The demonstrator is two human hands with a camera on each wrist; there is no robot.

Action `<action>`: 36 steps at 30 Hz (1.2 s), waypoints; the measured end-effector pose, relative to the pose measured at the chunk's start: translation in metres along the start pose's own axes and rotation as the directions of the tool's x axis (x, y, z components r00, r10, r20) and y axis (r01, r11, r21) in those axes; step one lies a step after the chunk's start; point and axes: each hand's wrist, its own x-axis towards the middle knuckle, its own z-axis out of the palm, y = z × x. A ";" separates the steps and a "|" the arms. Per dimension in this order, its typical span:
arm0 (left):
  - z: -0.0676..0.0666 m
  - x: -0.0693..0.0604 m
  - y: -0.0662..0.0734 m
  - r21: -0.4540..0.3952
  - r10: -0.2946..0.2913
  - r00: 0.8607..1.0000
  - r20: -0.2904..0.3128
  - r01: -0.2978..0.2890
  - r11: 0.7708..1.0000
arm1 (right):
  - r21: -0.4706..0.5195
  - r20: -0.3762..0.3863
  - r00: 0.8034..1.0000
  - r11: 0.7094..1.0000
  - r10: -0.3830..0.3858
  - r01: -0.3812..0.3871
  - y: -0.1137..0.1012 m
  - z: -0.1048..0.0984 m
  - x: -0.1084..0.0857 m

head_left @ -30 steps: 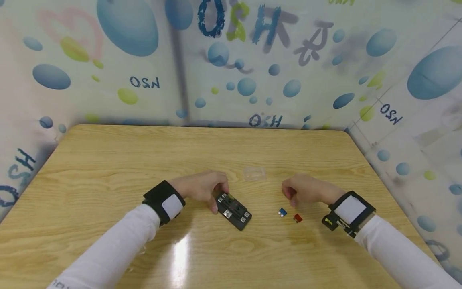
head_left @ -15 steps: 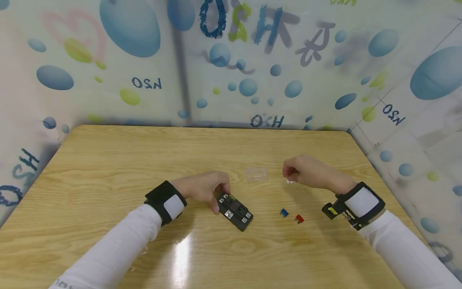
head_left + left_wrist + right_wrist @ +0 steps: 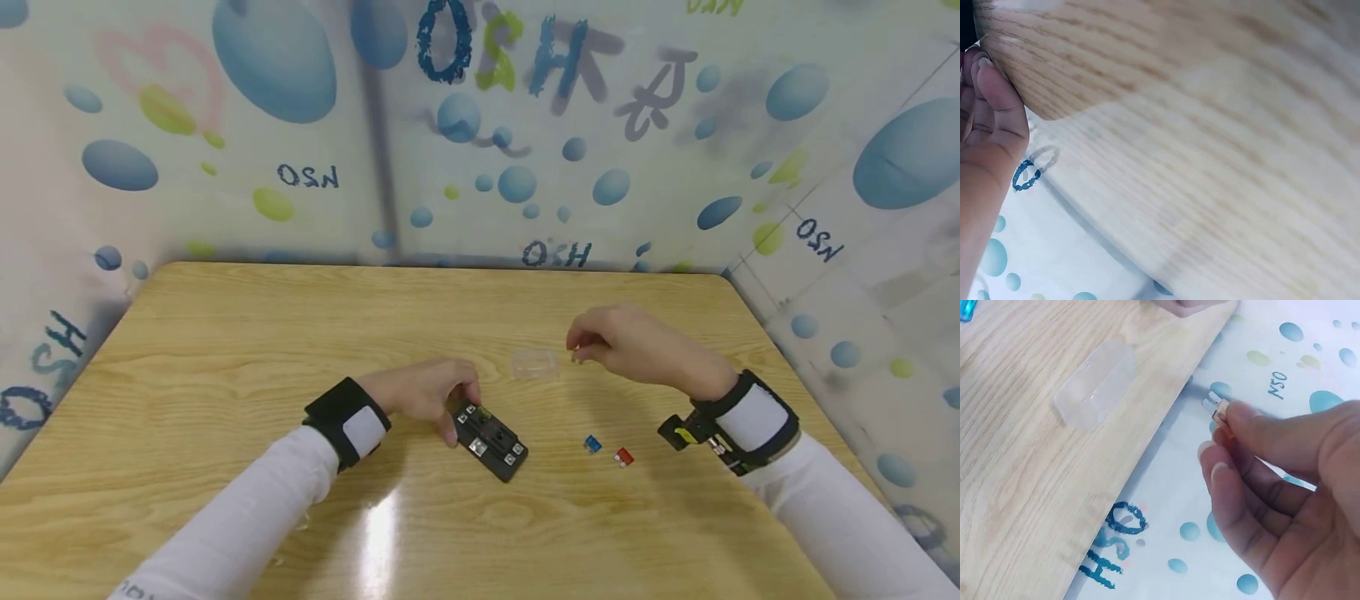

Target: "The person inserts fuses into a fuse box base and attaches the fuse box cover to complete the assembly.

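Note:
My left hand point(image 3: 427, 392) pinches the upper-left end of a black fuse block point(image 3: 491, 446) with metal terminals, lying slanted on the table. In the left wrist view the left hand point(image 3: 997, 119) shows only at the left edge, beside a dark corner. Raised above the table, my right hand point(image 3: 630, 346) pinches a small orange blade fuse point(image 3: 1219, 415) between thumb and fingers. Its two silvery prongs point away from the fingertips. Nearer me lie a blue fuse point(image 3: 592, 444) and a red fuse point(image 3: 623, 457), a little apart, right of the block.
A clear plastic box point(image 3: 535, 364) sits on the wooden table point(image 3: 262, 333), behind the block and left of the right hand. A patterned wall point(image 3: 480, 225) stands along the table's far edge, and another runs along the right side.
My right hand has risen from near the blue and red fuses, moved away from me, then slightly left, carrying the orange fuse. The left hand and the block stay in place.

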 end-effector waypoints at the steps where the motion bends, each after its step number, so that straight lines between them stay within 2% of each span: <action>1: 0.000 0.000 0.000 -0.003 -0.001 1.000 0.000 0.001 1.000 | 0.001 -0.002 1.000 1.000 -0.005 0.005 -0.002 0.000 0.001; 14: 0.000 0.001 -0.002 0.018 0.009 1.000 -0.006 -0.009 1.000 | 0.045 0.013 0.998 0.997 -0.062 0.061 -0.023 -0.002 0.007; 25: 0.000 -0.001 0.001 0.016 0.001 1.000 -0.003 -0.001 1.000 | 0.040 -0.021 0.997 0.996 -0.075 0.076 -0.028 -0.002 0.018; 32: -0.001 0.000 -0.001 0.013 0.015 1.000 -0.005 -0.014 1.000 | 0.023 0.034 0.997 0.998 -0.063 0.062 -0.040 0.002 0.027; 36: -0.001 0.000 -0.001 0.018 0.010 1.000 0.002 -0.010 1.000 | 0.022 0.070 0.994 0.996 -0.083 0.082 -0.046 0.008 0.033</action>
